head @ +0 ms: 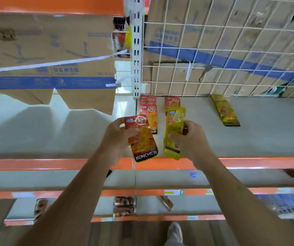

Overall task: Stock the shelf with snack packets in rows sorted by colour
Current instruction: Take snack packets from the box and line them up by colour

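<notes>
My left hand grips a red-orange KONCHEW snack packet over the front of the grey shelf. My right hand holds a yellow packet beside it, slightly to the right. Behind the red packet, a row of red packets lies flat, running toward the back of the shelf. Another red packet lies behind the yellow one. A row of yellow packets lies further right near the wire mesh.
White wire mesh backs the shelf, with cardboard boxes behind it. A large cardboard box hangs over the left bay. An orange shelf edge runs along the front. Lower shelves hold brown packets. My shoe stands on the floor.
</notes>
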The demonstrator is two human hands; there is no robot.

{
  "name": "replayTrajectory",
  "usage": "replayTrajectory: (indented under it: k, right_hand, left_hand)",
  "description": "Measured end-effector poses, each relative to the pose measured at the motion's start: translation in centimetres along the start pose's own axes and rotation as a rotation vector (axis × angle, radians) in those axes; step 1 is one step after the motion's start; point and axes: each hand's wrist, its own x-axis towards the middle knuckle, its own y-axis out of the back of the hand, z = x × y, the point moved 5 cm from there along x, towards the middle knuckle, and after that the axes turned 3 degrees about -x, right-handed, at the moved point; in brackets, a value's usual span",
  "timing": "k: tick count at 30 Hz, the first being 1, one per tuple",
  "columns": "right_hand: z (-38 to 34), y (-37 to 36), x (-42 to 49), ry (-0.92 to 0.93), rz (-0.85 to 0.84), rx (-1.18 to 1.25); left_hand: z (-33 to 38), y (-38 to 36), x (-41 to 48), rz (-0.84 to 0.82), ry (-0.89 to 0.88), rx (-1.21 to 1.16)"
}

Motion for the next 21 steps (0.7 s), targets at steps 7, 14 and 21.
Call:
replayTrajectory:
  k: [7,14,21]
  right_hand:
    - [4.6,5.8,4.8,-0.045,-0.095,0.025]
    - [7.1,9.6,7.7,-0.056,-0.143,0.047]
    - [8.6,11.4,9.9,-0.056,-0.124,0.063]
  left_hand:
    - [-1.5,-9.1,2.9,-0.028,0.051,-0.046]
    - [-2.7,-14.3,4.8,-0.012,0.042,0.025]
    - [-3.5,-16.9,5.6,-0.043,0.051,0.062]
